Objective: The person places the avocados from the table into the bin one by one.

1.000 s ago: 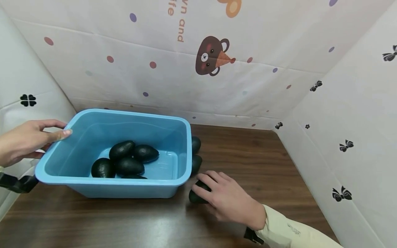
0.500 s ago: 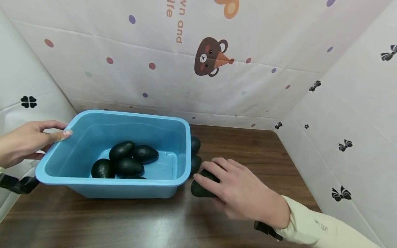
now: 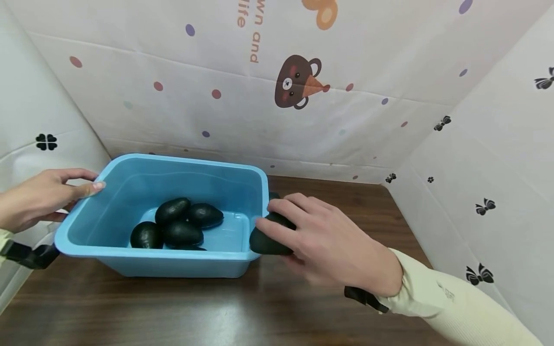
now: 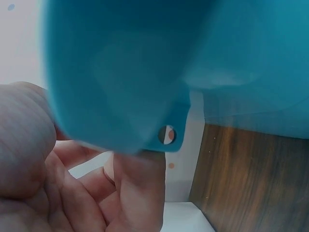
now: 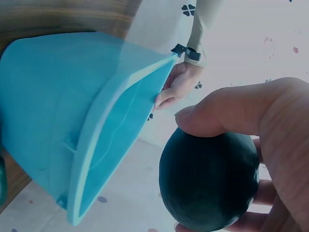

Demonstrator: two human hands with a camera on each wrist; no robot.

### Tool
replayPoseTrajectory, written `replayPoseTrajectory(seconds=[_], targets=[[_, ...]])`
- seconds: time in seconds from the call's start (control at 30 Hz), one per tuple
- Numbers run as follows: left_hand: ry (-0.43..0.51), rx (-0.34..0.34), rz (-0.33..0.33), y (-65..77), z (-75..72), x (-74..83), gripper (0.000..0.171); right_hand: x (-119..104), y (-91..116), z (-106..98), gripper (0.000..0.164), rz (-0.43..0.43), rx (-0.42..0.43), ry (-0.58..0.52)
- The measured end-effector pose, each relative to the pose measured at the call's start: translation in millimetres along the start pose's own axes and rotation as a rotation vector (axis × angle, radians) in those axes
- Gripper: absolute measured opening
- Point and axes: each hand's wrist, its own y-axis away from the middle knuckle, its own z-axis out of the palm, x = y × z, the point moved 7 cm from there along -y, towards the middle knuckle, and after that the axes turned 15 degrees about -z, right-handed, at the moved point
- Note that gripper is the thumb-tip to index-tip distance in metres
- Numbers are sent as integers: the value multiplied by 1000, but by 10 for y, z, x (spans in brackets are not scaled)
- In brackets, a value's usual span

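Note:
A dark green avocado (image 3: 269, 239) is held by my right hand (image 3: 320, 240), its near end overlapping the tub's right rim in the head view. In the right wrist view the thumb and fingers wrap around this avocado (image 5: 207, 179), which is up off the table. My left hand (image 3: 52, 194) grips the left rim of a light blue plastic tub (image 3: 173, 264), thumb on top and fingers underneath. Several avocados (image 3: 179, 233) lie together on the tub's floor. Beyond my right hand, a bit of another avocado (image 3: 273, 195) shows beside the tub; the rest is hidden.
The tub stands on a brown wood-grain table (image 3: 173, 312). A white patterned sheet (image 3: 242, 115) rises behind it, with further white walls at left and right (image 3: 459, 182). Part of an avocado (image 5: 2, 181) shows at the right wrist view's left edge.
My right hand has lifted the avocado off the table and carried it up toward the tub's right rim. The left hand and the avocados inside the tub stay put.

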Motion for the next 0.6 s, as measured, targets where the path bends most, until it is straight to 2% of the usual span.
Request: replayPoseTrajectory(seconds=[0.3,0.6], targets=[[-6,-7,1,20,26,-11,80,40,-239,-36,57,-32,6,-13],[-2,4,11,27,8,10,80,176,-462,-28,48,-43,32,-24]])
